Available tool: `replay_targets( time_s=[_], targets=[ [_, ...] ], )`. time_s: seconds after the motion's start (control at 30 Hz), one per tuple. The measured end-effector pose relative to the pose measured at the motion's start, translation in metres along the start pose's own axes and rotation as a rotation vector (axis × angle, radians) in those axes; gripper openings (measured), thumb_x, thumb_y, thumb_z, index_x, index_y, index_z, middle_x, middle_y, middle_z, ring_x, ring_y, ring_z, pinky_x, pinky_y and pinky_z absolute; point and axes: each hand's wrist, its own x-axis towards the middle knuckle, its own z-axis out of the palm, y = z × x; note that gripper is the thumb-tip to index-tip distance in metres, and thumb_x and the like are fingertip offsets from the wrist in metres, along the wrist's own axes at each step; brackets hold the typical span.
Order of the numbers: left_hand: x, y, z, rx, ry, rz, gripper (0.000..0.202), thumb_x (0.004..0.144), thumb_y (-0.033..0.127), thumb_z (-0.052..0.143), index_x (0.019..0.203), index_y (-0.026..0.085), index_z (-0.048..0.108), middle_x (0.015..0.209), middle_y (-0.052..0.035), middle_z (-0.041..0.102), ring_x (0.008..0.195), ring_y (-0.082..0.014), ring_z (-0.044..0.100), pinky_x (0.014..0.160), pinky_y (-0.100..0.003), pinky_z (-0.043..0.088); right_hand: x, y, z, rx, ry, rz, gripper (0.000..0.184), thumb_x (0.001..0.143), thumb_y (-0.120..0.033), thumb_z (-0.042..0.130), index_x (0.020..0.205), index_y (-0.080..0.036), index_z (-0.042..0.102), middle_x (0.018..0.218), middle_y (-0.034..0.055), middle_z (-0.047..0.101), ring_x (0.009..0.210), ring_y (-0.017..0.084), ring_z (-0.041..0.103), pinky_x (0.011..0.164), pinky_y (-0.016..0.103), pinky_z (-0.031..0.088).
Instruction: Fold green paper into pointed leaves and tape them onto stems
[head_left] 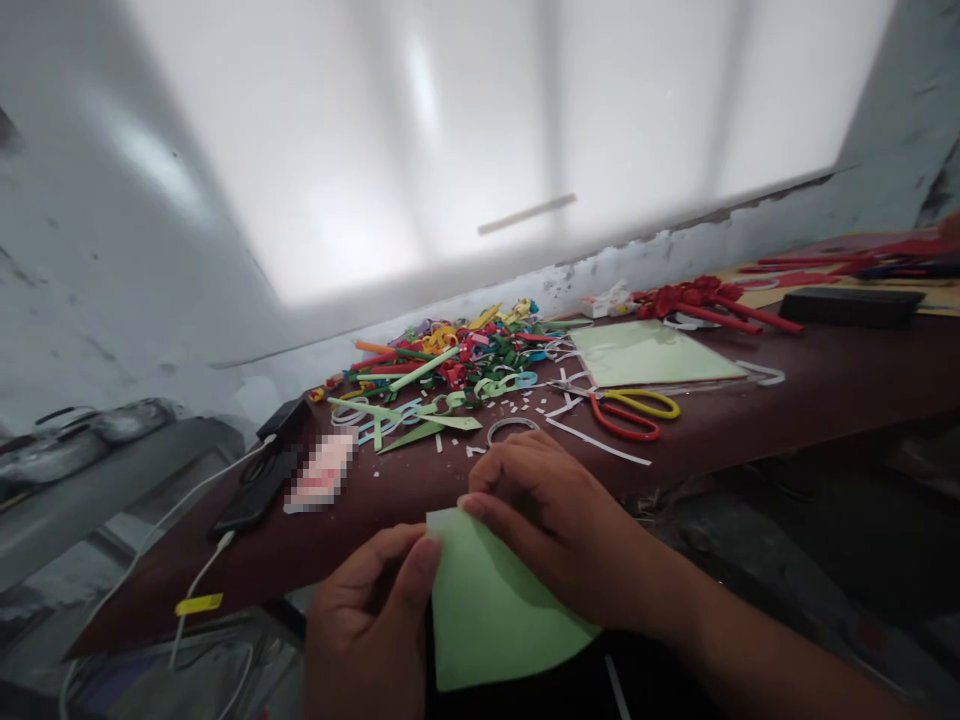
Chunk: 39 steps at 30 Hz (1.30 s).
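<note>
A light green sheet of paper (502, 620) hangs just off the table's near edge, its lower edge curving toward me. My left hand (375, 610) pinches its upper left corner between thumb and fingers. Along the top edge, my right hand (555, 530) grips the same sheet, thumb on the near side and fingers curled behind. A pale strip shows at the top left of the sheet, between both hands. Beyond my right hand lie a roll of tape (512, 430) and scissors (626, 413) with one red and one yellow handle.
Colourful paper chains and rolled paper (450, 355) are heaped by the wall. A stack of pale green sheets (656, 353) lies behind the scissors, with red paper flowers (694, 300) beyond. A phone (255, 490) with a white cable sits left. White scraps dot the dark red table (420, 490).
</note>
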Motion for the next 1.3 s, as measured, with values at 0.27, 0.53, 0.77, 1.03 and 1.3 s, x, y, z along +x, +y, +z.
replay_targets(
  time_s=[0.27, 0.53, 0.77, 1.03, 1.3],
  targets=[
    [0.0, 0.002, 0.012, 0.132, 0.023, 0.261, 0.042, 0.069, 0.057, 0.082, 0.087, 0.019, 0.08, 0.069, -0.0039, 0.074, 0.065, -0.0189, 0.072, 0.056, -0.023, 0.058, -0.011, -0.005, 0.008, -0.303, 0.304, -0.27, 0.005, 0.094, -0.012, 0.066, 0.096, -0.016, 0.069, 0.097, 0.0049, 0.069, 0.091, 0.017, 0.059, 0.086, 0.031, 0.044],
    [-0.013, 0.011, 0.019, 0.448, 0.04, 0.759, 0.008, 0.087, 0.027, 0.067, 0.088, 0.028, 0.075, 0.075, 0.0071, 0.076, 0.06, -0.0057, 0.069, 0.058, -0.007, 0.053, -0.016, -0.016, 0.007, -0.178, 0.135, -0.247, 0.018, 0.1, -0.013, 0.056, 0.106, -0.008, 0.072, 0.095, 0.0068, 0.072, 0.088, 0.015, 0.063, 0.086, 0.026, 0.051],
    [-0.023, 0.014, 0.029, 0.368, 0.091, 0.748, 0.008, 0.086, 0.03, 0.065, 0.082, 0.029, 0.073, 0.078, 0.0067, 0.074, 0.065, -0.0079, 0.067, 0.062, -0.014, 0.053, -0.016, -0.02, 0.001, -0.018, 0.07, -0.157, 0.018, 0.101, -0.016, 0.057, 0.1, -0.011, 0.074, 0.094, 0.0045, 0.073, 0.086, 0.012, 0.066, 0.083, 0.022, 0.053],
    [-0.025, 0.019, 0.028, 0.491, 0.076, 0.768, 0.016, 0.089, 0.034, 0.06, 0.086, 0.031, 0.076, 0.079, 0.004, 0.074, 0.066, -0.0125, 0.065, 0.067, -0.023, 0.053, -0.016, -0.022, -0.002, -0.056, 0.094, -0.162, 0.015, 0.099, -0.013, 0.059, 0.098, -0.013, 0.074, 0.091, 0.0035, 0.073, 0.084, 0.013, 0.067, 0.082, 0.023, 0.053],
    [-0.021, 0.02, 0.023, 0.609, -0.033, 0.757, 0.024, 0.094, 0.039, 0.056, 0.096, 0.031, 0.078, 0.086, -0.0001, 0.075, 0.069, -0.0162, 0.064, 0.074, -0.027, 0.052, -0.016, -0.015, -0.005, -0.211, -0.001, -0.262, 0.019, 0.101, -0.012, 0.052, 0.096, -0.01, 0.071, 0.095, 0.0076, 0.073, 0.088, 0.017, 0.066, 0.085, 0.028, 0.052]
  ],
)
